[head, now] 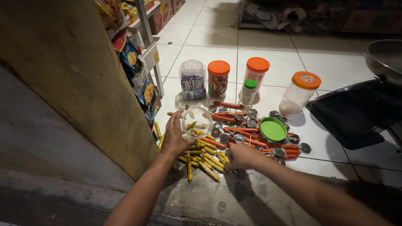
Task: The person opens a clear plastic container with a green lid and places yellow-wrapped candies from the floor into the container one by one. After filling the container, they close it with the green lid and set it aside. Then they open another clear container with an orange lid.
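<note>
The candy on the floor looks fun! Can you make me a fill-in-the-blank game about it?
1. The left hand holds a clear ____ tilted over the yellow sticks.
2. The loose lid lying on the red sticks is ____.
3. The right hand reaches into the pile of ____ sticks.
4. The tall jar has an ____ lid.

Missing words: jar, green, yellow, orange

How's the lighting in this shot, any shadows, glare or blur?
Head view: bright on the floor tiles with soft glare; deep shadow over the wall and lower edge; wide-angle bending at the edges; right hand slightly blurred; left hand and clear jar sharp.
</note>
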